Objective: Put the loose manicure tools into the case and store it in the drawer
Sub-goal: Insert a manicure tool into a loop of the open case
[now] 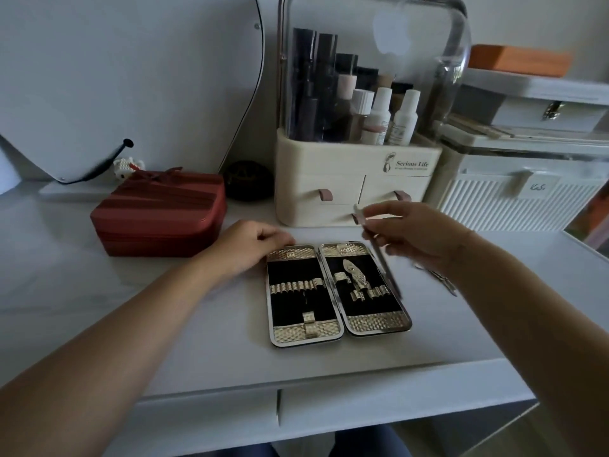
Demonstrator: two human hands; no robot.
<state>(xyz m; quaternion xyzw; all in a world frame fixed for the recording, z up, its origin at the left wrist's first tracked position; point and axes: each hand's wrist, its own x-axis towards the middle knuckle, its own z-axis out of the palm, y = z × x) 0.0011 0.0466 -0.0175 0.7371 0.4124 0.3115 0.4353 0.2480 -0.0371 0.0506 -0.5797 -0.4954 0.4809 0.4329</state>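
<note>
The manicure case (336,293) lies open flat on the white desk (197,341), black lining and gold loops showing, and its loops look empty. My left hand (250,247) rests on the desk at the case's top left corner, fingers curled against its edge. My right hand (418,234) hovers above the case's right half and pinches a long thin metal tool (385,265) that slants down toward the right edge. More loose metal tools (441,278) lie on the desk to the right, mostly hidden by my right forearm. Desk drawer fronts (362,413) run along the near edge.
A cream cosmetic organizer (349,192) with small drawers and a clear lid stands just behind the case. A red zipped box (161,216) sits to the left, with a dark round object (248,181) behind it. White storage boxes (524,192) stand at the right.
</note>
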